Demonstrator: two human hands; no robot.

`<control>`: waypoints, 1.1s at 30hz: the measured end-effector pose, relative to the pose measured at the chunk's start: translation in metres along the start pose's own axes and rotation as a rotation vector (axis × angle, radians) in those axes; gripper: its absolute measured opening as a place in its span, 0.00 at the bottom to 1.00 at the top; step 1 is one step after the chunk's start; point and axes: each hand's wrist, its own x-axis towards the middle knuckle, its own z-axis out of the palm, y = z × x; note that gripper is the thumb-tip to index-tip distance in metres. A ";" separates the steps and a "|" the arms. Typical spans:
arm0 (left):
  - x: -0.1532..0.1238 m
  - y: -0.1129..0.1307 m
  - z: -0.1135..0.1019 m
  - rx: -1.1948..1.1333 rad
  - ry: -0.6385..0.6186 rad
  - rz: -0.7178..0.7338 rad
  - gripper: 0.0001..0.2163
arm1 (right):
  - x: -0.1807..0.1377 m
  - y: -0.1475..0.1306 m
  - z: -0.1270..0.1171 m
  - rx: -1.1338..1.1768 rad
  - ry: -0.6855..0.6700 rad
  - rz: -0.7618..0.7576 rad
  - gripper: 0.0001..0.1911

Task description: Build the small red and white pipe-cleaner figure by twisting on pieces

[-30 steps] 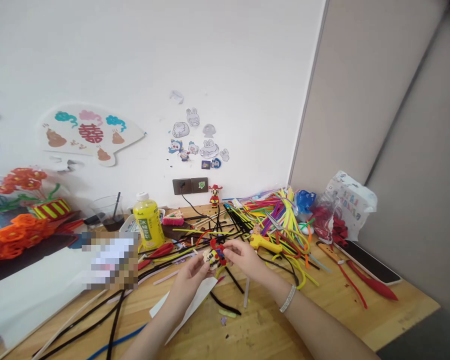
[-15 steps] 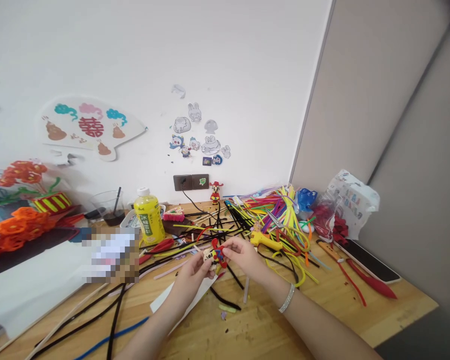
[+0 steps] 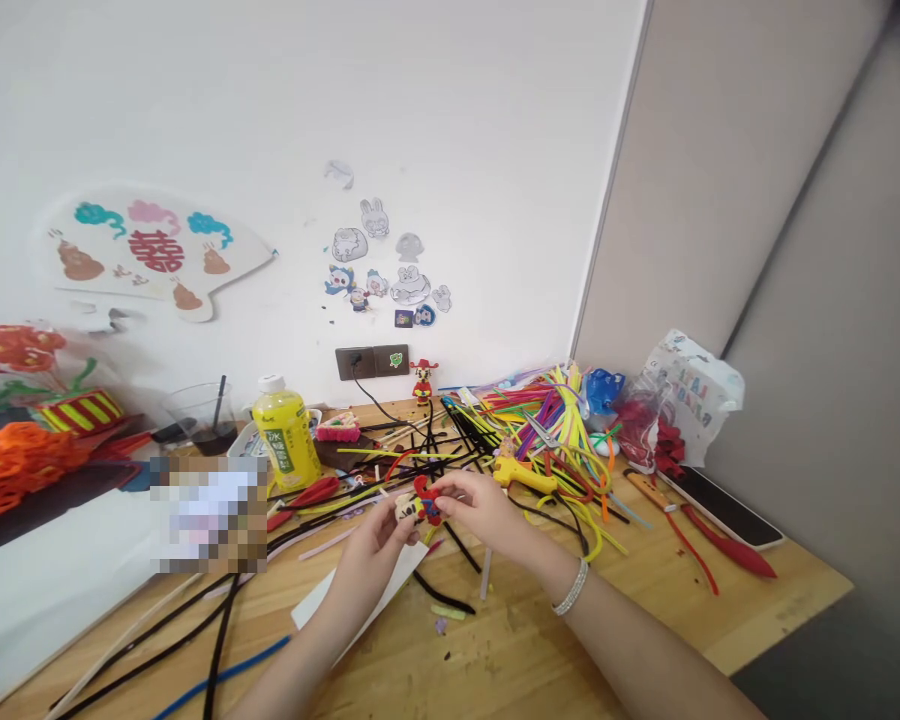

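Note:
Between my two hands, just above the table, is a small figurine (image 3: 422,505) with a cream, black-marked head and a red and blue part. My left hand (image 3: 382,535) grips the cream head end, thumb on top. On the opposite side, my right hand (image 3: 471,503) pinches the red and blue end with thumb and forefinger; a bracelet is on that wrist. A white sheet (image 3: 379,598) lies on the table under my left hand. Close by is a yellow hot glue gun (image 3: 523,475), beyond my right hand. My fingers hide parts of the figurine.
A yellow bottle (image 3: 287,440) and a plastic cup (image 3: 208,425) stand at the back left. Black pipe cleaners (image 3: 442,588) and a colourful bundle (image 3: 566,420) cover the middle. Scissors (image 3: 541,430), a phone (image 3: 727,510) and a red-handled tool (image 3: 731,545) lie to the right. Another figurine (image 3: 423,383) stands by the wall.
The view has shifted, so the scene sits slightly further left. Both hands keep hold of the figurine, which appears slightly turned between the fingers.

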 end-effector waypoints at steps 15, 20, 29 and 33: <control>-0.002 -0.009 -0.002 0.029 -0.087 0.001 0.12 | -0.001 0.010 -0.002 -0.032 -0.079 -0.011 0.09; -0.003 -0.012 -0.003 0.039 -0.116 0.014 0.12 | -0.002 0.012 0.001 -0.057 -0.024 -0.009 0.09; -0.002 -0.011 -0.003 0.061 -0.091 0.017 0.10 | -0.005 0.010 0.006 -0.136 0.007 -0.025 0.10; -0.002 -0.005 -0.003 0.014 -0.070 -0.031 0.12 | -0.003 0.004 -0.001 -0.243 -0.032 -0.123 0.10</control>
